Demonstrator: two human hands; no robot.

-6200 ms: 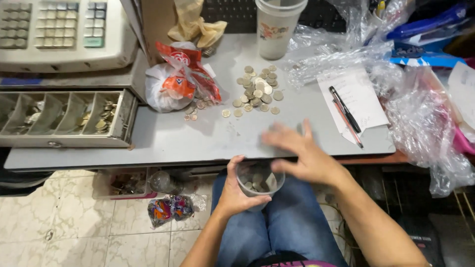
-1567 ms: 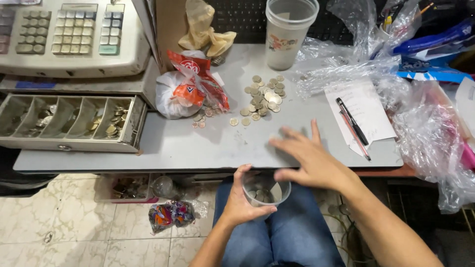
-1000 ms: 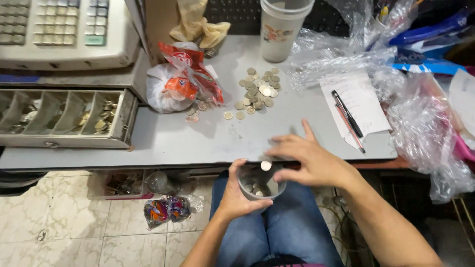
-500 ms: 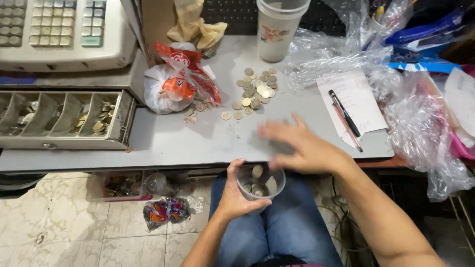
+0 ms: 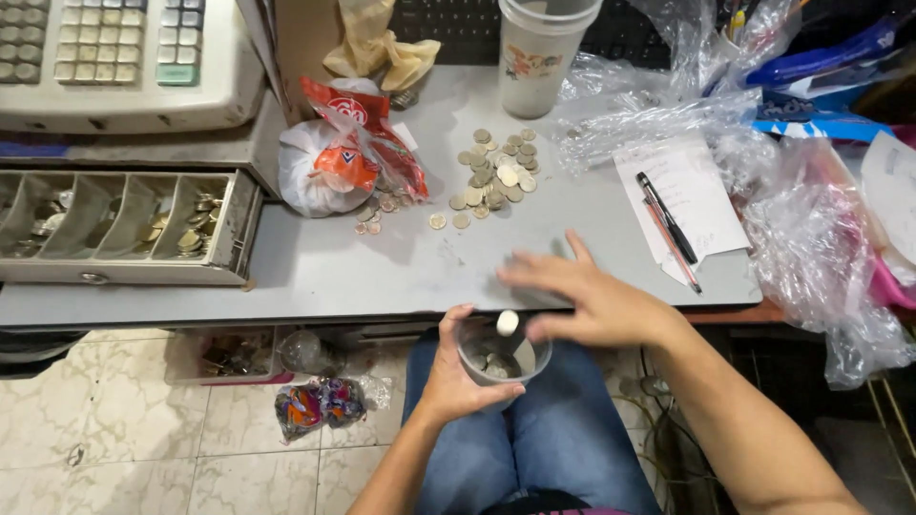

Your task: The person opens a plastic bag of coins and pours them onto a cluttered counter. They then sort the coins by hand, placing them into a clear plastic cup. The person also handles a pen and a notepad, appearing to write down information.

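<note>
My left hand (image 5: 456, 377) grips a small clear plastic cup (image 5: 503, 355) with several coins in its bottom, held just below the front edge of the grey counter (image 5: 334, 272). My right hand (image 5: 582, 300) lies flat, fingers spread, at that edge right above the cup. One coin (image 5: 508, 323) is at the cup's rim under my right fingers. Farther back on the counter lies a loose pile of coins (image 5: 491, 176).
A cash register (image 5: 114, 57) with its open coin drawer (image 5: 114, 224) stands at the left. A red-and-white plastic bag (image 5: 334, 157), a tall plastic cup (image 5: 539, 57), crumpled clear bags (image 5: 811, 238) and a paper with two pens (image 5: 668, 219) sit around the coins.
My right hand has slid back from the counter's middle to its front edge, bringing a coin over the cup's rim. The cup stays in my left hand.
</note>
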